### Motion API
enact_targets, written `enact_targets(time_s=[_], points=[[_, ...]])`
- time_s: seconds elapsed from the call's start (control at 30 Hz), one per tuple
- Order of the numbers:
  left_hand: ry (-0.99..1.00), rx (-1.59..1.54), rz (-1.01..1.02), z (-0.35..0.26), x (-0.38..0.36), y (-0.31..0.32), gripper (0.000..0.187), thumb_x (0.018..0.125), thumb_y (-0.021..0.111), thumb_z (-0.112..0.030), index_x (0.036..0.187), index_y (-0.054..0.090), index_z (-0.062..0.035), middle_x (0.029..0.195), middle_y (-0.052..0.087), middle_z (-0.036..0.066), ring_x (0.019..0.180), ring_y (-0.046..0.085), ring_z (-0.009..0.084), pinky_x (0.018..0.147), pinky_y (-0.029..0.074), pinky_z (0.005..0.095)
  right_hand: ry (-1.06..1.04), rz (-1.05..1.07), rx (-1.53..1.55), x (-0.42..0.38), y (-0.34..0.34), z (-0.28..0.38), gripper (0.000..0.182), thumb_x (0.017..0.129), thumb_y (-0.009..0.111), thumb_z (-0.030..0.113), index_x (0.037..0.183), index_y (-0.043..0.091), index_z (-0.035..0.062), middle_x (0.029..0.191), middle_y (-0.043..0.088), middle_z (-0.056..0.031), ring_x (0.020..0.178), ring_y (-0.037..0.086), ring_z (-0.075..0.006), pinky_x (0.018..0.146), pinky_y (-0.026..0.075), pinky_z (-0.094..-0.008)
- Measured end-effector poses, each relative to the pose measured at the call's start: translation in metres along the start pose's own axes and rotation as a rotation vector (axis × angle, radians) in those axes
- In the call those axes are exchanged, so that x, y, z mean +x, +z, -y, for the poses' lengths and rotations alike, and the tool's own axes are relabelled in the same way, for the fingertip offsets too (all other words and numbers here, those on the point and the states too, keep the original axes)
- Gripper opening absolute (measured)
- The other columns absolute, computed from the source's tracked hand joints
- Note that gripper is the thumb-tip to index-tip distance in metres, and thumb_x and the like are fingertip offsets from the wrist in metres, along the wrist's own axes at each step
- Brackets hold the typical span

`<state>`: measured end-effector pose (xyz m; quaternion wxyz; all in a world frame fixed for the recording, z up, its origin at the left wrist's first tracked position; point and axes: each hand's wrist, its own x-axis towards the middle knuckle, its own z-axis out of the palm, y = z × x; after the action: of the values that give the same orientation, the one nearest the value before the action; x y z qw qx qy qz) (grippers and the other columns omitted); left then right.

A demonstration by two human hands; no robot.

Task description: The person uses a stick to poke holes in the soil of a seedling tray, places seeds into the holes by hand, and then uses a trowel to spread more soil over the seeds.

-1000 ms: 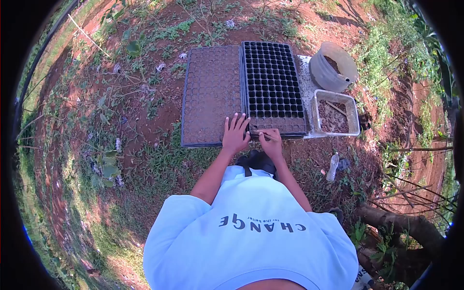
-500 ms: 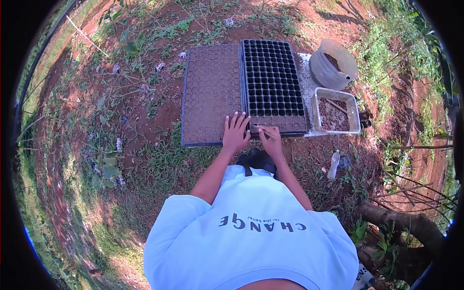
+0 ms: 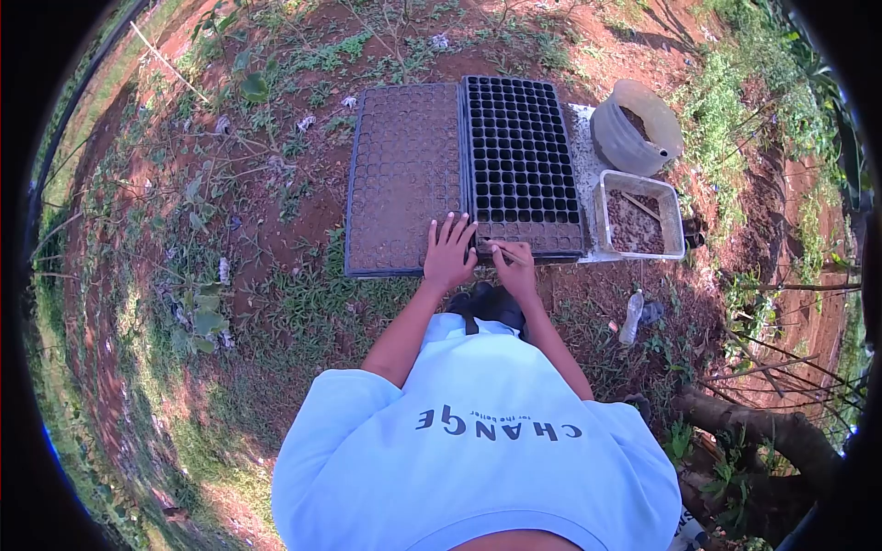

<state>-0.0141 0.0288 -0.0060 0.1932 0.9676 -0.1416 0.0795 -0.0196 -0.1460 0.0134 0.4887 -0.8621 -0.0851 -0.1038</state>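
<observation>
Two black seedling trays lie side by side. The left tray (image 3: 404,174) is covered with brown soil. The right tray (image 3: 524,147) has dark empty cells, with soil in the rows nearest me. My left hand (image 3: 448,253) lies with fingers spread on the near right corner of the left tray. At the near edge of the right tray, my right hand (image 3: 514,266) pinches a thin stick (image 3: 501,250), its tip at the soil-filled cells.
Right of the trays, a white board (image 3: 582,147) bears a round translucent tub (image 3: 634,129) and a rectangular container (image 3: 640,216) with soil-like material and a stick. A plastic bottle (image 3: 631,318) lies on the ground. Thick branches (image 3: 763,422) are at the lower right.
Both hands stay in nearly the same place. The view has shifted very slightly.
</observation>
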Motion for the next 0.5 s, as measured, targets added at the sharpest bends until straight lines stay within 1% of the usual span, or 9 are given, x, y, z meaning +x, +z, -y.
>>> enact_targets(time_s=[0.13,0.33,0.4,0.5], points=[[-0.008,-0.003,0.010,0.0003,0.0004,0.0010,0.061,0.085,0.054,-0.029,0.144,0.040,-0.0184,0.151,0.036,0.007,0.143,0.024,0.0288,0.117,0.011,0.0547,0.020,0.012,0.035,0.0018,0.0003,0.0000,0.014,0.086,0.068,0.011,0.099,0.074,0.0103,0.095,0.072,-0.0042,0.086,0.057,-0.0223,0.082,0.046,-0.0334],[-0.011,-0.006,0.004,0.0005,0.0006,0.0027,0.061,0.086,0.053,-0.030,0.144,0.040,-0.0188,0.151,0.036,0.007,0.143,0.024,0.0286,0.117,0.010,0.0542,0.018,-0.008,-0.027,0.0015,-0.0031,-0.0003,0.014,0.087,0.067,0.013,0.098,0.074,0.0109,0.096,0.072,-0.0037,0.088,0.058,-0.0214,0.083,0.046,-0.0337],[-0.005,0.003,0.000,0.0006,0.0003,0.0021,0.060,0.086,0.053,-0.031,0.144,0.040,-0.0186,0.151,0.036,0.007,0.143,0.024,0.0286,0.117,0.011,0.0540,-0.020,-0.068,-0.064,0.0010,-0.0026,-0.0031,0.014,0.086,0.068,0.012,0.099,0.074,0.0105,0.096,0.072,-0.0041,0.088,0.058,-0.0218,0.083,0.046,-0.0335],[-0.009,-0.010,-0.003,-0.0016,0.0009,-0.0008,0.060,0.087,0.053,-0.035,0.144,0.041,-0.0186,0.150,0.036,0.007,0.143,0.024,0.0287,0.117,0.011,0.0540,-0.077,-0.044,-0.080,0.0009,-0.0039,-0.0080,0.015,0.084,0.068,0.010,0.098,0.074,0.0102,0.096,0.072,-0.0042,0.088,0.058,-0.0223,0.083,0.046,-0.0334]])
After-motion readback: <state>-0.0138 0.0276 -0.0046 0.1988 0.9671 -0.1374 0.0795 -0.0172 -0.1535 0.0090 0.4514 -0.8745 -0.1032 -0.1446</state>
